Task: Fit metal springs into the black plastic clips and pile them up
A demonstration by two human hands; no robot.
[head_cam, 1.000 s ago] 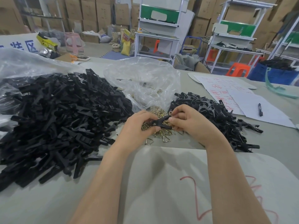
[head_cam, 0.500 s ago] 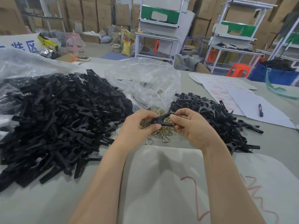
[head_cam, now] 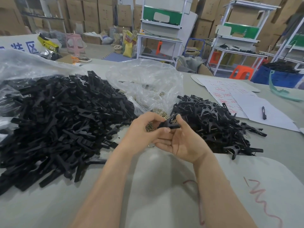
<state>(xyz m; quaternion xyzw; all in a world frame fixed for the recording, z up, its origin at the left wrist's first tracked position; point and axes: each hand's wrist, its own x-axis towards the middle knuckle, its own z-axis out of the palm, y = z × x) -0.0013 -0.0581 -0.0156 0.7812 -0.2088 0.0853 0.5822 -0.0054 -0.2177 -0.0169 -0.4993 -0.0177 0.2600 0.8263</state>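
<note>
Black clip [head_cam: 169,125] held above the table [head_cam: 148,186], over the brass springs [head_cam: 158,111]; left hand [head_cam: 142,134] pinches its near end; right hand [head_cam: 185,142] pinches the far end under the thumb, other fingers loose; loose clip pile [head_cam: 57,120] left, fitted clip pile [head_cam: 213,122] right; plastic bag [head_cam: 148,84] behind.

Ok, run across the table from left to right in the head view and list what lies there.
Large pile of black clips → clear plastic bag → smaller pile of clips → pen → teal strip.
</note>
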